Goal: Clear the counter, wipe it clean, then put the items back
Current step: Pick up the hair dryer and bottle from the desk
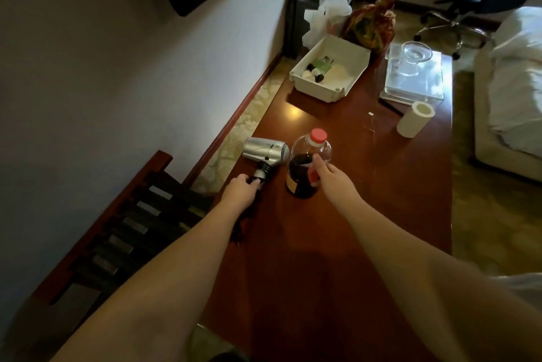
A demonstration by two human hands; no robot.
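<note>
Reddish polished wood forms the counter (337, 244), seen from above with both bare forearms reaching forward. The left hand (240, 190) is closed around the black handle of a silver hair dryer (265, 150), which lies on its side at the counter's wall-side edge, its coiled cord trailing back under the wrist. The right hand (331, 178) is curled against the side of an upright cola bottle (308, 168) with a red cap, thumb on the red label; whether the grip is fully closed cannot be told. Dryer and bottle stand just beside each other.

Farther along the counter rest a white tray (346, 80) holding small toiletry bottles, a clear glass tray (416, 83) bearing a glass bowl (416, 51), a white paper roll (415, 119) lying near the far edge, and a patterned bag (372, 21) with a white plastic bag (322, 18) beside it.

Judged step: clearing, at its start, since most items remain in place and no wiping cloth is visible. The next move likely calls for lifting both objects clear together, keeping the bottle upright and minding the dangling cord so it does not snag.
</note>
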